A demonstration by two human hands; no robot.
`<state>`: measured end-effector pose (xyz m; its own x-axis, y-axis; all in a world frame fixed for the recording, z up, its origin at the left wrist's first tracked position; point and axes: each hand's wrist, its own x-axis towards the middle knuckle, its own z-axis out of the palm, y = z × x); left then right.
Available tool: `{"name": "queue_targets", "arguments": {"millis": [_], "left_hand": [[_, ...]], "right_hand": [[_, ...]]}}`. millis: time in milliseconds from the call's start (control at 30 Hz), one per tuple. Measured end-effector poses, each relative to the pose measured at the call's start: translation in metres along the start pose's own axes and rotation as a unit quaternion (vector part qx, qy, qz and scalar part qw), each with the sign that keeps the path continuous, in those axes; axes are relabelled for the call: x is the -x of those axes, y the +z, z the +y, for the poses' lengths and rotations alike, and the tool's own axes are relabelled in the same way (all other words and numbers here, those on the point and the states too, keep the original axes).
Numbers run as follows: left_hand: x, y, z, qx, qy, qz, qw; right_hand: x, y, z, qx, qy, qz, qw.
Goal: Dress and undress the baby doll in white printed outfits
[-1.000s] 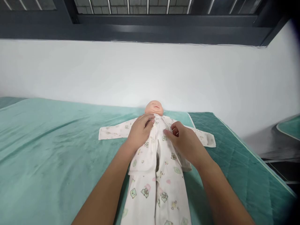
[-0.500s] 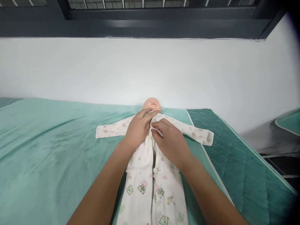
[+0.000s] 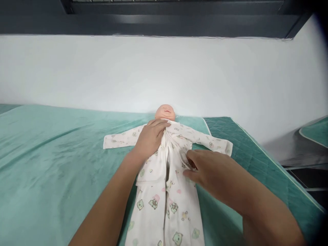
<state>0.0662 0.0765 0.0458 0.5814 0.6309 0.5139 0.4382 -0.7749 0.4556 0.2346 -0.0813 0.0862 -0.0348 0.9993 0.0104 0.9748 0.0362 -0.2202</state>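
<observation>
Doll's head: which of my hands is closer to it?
Left. The left hand lies on the shirt at the chest, just below the doll's head; the right hand pinches the shirt lower, near the waist.

On my screen a plain white wall (image 3: 164, 75) fills the middle of the view under soft, even light. A dark window frame (image 3: 164, 20) runs along its top. Below it I see a bed covered by a smooth teal sheet (image 3: 51, 153), with a darker green quilted mat (image 3: 256, 160) along its right side. Past the bed's right edge I make out dark floor (image 3: 315, 177) and the corner of another teal-covered surface (image 3: 316, 131).
</observation>
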Motion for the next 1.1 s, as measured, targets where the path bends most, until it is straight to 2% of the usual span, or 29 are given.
{"name": "queue_targets", "arguments": {"millis": [133, 333, 433, 500, 567, 633, 700, 767, 833, 900, 1000, 1100], "left_hand": [[0.0, -0.001, 0.0, -0.001, 0.02, -0.009, 1.0], [-0.001, -0.001, 0.004, 0.001, -0.012, -0.008, 1.0], [0.0, 0.0, 0.005, -0.002, -0.023, 0.0, 1.0], [0.0, 0.0, 0.006, -0.004, -0.027, 0.006, 1.0], [0.0, 0.001, 0.006, -0.005, -0.034, 0.011, 0.999], [-0.001, 0.002, 0.006, -0.003, -0.042, 0.014, 0.999], [-0.001, 0.002, 0.006, 0.001, -0.046, 0.014, 0.999], [0.0, 0.002, 0.006, 0.006, -0.045, 0.016, 0.999], [0.0, 0.001, 0.006, 0.008, -0.043, 0.016, 0.999], [0.0, 0.001, 0.006, 0.011, -0.043, 0.014, 0.999], [0.0, 0.001, 0.005, 0.014, -0.044, 0.012, 0.999], [0.0, 0.001, 0.005, 0.018, -0.047, 0.013, 0.999]], "right_hand": [[-0.003, -0.011, 0.004, -0.046, -0.051, -0.038, 0.997], [0.002, -0.017, -0.021, -0.126, -0.133, -0.032, 0.983], [-0.002, -0.017, -0.023, -0.201, -0.17, -0.079, 0.961], [-0.009, -0.018, -0.012, -0.256, -0.161, -0.098, 0.948], [-0.018, -0.018, 0.01, -0.262, -0.087, -0.05, 0.96], [-0.027, -0.012, 0.044, -0.189, 0.059, 0.066, 0.978], [-0.034, 0.001, 0.087, -0.078, 0.227, 0.158, 0.958], [-0.036, 0.02, 0.129, -0.014, 0.325, 0.178, 0.928], [-0.035, 0.04, 0.162, -0.002, 0.362, 0.136, 0.922], [-0.035, 0.057, 0.181, -0.011, 0.377, 0.097, 0.921], [-0.036, 0.07, 0.189, -0.048, 0.359, 0.12, 0.924], [-0.037, 0.071, 0.189, -0.08, 0.366, 0.161, 0.913]]}}
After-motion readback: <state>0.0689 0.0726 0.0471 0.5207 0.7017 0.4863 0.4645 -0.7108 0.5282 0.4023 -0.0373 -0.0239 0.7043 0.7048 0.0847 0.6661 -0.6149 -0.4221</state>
